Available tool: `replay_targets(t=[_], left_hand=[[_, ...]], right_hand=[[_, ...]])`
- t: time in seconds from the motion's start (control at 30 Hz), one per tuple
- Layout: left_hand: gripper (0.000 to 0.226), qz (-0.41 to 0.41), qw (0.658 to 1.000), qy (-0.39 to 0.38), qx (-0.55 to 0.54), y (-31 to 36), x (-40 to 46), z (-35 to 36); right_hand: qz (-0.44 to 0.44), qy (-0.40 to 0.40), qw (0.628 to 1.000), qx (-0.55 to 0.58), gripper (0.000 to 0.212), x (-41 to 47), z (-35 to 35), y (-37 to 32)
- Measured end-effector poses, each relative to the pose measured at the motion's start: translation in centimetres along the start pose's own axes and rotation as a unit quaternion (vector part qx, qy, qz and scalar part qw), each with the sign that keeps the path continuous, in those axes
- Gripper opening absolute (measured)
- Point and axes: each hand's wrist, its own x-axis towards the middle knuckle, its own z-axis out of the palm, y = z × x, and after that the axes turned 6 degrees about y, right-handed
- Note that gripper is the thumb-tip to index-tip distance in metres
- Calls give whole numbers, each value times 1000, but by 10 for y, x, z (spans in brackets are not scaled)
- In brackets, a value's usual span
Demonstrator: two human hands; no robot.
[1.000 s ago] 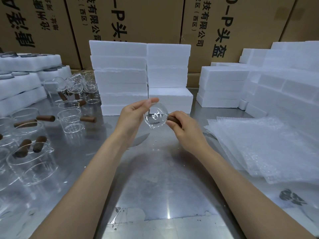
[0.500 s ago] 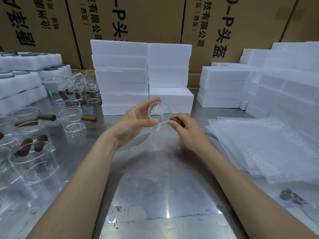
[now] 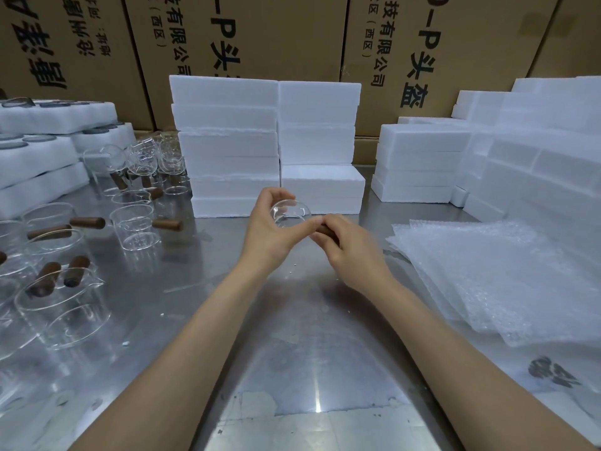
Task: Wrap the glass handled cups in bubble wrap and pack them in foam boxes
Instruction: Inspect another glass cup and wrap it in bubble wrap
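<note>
From the head view, I see the glass cup (image 3: 290, 213) held above the worktop (image 3: 292, 336) in front of the foam boxes (image 3: 227, 141). Over the last second it has turned in the hands: its round glass body now faces me more squarely. The left hand (image 3: 268, 227) curls round the body, thumb and fingers on the rim; the right hand (image 3: 349, 245) pinches the wooden handle (image 3: 325, 230). I read this as a check before wrapping: the bubble wrap (image 3: 487, 271) lies untouched to the right, and more cups (image 3: 136, 226) wait on the left.
</note>
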Motion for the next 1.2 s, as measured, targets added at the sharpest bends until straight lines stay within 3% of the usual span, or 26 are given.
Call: replay_targets(t=[0.17, 0.27, 0.4, 0.63, 0.9, 0.97, 1.07, 1.2], left_hand=[[36, -25, 1000, 10, 0, -2, 0, 1], [22, -96, 992, -3, -80, 5, 2, -1], [41, -170, 975, -55, -128, 10, 1, -3], [29, -130, 981, -97, -102, 14, -3, -2], [28, -85, 988, -106, -71, 16, -7, -1], [39, -66, 990, -111, -51, 17, -9, 0], [76, -30, 994, -100, 32, 14, -13, 3], [65, 55, 994, -57, 69, 14, -18, 8]], right_hand=[[7, -5, 1000, 12, 15, 0, -1, 0], [67, 15, 993, 99, 9, 2, -4, 0], [130, 58, 972, 188, 10, 8, -12, 0], [228, 108, 931, 265, 36, 12, -22, -6], [276, 100, 912, 288, 34, 11, -21, -7], [300, 101, 895, 314, 35, 11, -21, -7], [332, 97, 879, 327, 36, 10, -19, -6], [328, 79, 887, 315, 41, 8, -16, -8]])
